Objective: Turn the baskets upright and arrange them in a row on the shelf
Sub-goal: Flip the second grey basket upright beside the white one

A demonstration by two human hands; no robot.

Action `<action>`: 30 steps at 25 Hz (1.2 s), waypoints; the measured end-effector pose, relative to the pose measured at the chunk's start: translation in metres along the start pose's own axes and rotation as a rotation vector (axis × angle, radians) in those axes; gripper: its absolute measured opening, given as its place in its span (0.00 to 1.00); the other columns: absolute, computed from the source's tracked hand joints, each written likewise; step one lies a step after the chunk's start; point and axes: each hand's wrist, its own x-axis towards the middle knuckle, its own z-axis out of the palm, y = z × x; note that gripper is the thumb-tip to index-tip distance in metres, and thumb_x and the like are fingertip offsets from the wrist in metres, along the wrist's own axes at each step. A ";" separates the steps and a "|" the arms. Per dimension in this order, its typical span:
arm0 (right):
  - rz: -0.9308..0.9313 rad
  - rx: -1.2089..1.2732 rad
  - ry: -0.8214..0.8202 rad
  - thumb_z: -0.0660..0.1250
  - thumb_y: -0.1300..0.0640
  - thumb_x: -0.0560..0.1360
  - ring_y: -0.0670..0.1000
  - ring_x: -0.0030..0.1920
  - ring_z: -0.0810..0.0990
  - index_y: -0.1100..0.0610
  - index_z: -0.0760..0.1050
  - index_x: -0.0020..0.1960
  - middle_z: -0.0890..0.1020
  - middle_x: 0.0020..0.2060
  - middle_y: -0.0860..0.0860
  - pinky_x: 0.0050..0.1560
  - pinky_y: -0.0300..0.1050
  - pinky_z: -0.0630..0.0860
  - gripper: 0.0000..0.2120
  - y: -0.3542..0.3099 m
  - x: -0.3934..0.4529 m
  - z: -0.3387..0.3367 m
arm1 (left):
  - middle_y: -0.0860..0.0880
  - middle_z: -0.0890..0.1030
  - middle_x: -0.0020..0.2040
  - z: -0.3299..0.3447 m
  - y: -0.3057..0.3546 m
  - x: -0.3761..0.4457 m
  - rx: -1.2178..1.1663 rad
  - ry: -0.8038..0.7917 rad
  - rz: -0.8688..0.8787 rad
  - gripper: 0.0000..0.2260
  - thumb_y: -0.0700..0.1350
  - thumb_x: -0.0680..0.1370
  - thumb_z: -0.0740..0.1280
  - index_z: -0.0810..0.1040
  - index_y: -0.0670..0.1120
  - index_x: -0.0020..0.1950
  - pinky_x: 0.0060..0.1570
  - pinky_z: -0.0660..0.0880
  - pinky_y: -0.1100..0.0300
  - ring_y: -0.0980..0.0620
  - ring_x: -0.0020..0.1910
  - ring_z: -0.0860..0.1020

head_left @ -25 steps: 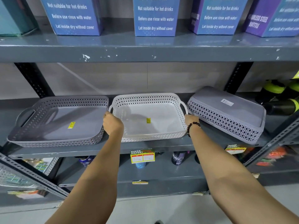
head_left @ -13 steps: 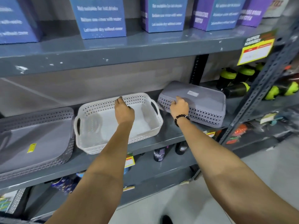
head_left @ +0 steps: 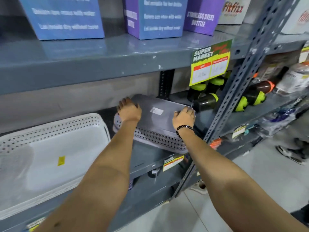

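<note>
A grey perforated basket (head_left: 157, 113) lies upside down on the middle shelf (head_left: 148, 153), its flat bottom with a white label facing up. My left hand (head_left: 128, 110) grips its far left corner. My right hand (head_left: 184, 118), with a black bead bracelet at the wrist, grips its right end. A white basket (head_left: 50, 158) stands upright to the left, a yellow sticker inside it. The other grey basket is out of view.
Black bottles with green caps (head_left: 204, 97) lie just right of the grey basket. A slanted grey upright (head_left: 234, 91) crosses in front on the right. A price sign (head_left: 210, 62) hangs from the upper shelf, which carries blue and purple boxes (head_left: 160, 15).
My left hand left the white basket and moved right onto the upside-down grey basket. My right hand slid to that basket's right end. The view swung right.
</note>
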 end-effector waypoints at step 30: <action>0.567 0.963 0.030 0.58 0.54 0.78 0.61 0.63 0.74 0.63 0.71 0.65 0.76 0.64 0.61 0.62 0.53 0.71 0.19 0.015 0.016 -0.025 | 0.36 0.82 0.55 -0.075 -0.057 -0.027 -0.148 -0.032 -0.359 0.12 0.41 0.75 0.65 0.81 0.37 0.53 0.55 0.76 0.52 0.37 0.55 0.80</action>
